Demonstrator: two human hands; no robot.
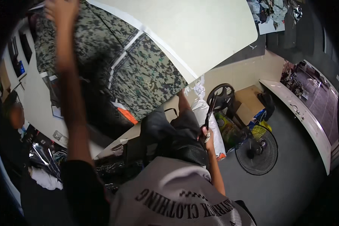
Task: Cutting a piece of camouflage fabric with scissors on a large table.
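My left arm reaches far up and across the table. At the top left edge my left hand (62,11) is over the camouflage fabric (147,71), slightly blurred, its visible fingers looking apart. The fabric has dark seams, white strips along some edges and an orange patch (127,115) at its lower corner. Down by my right thigh, my right hand (209,138) is closed around a long, slim black tool (211,109) that points upward; its exact kind is unclear. A dark shadowed area covers the fabric beside my left forearm.
A pale tabletop (199,30) extends beyond the fabric. On the floor to the right are a standing fan (257,150), a black wheel-shaped object (221,96), a cardboard box (248,102) and a white sack (203,109). Plastic-wrapped items (43,154) lie at the lower left.
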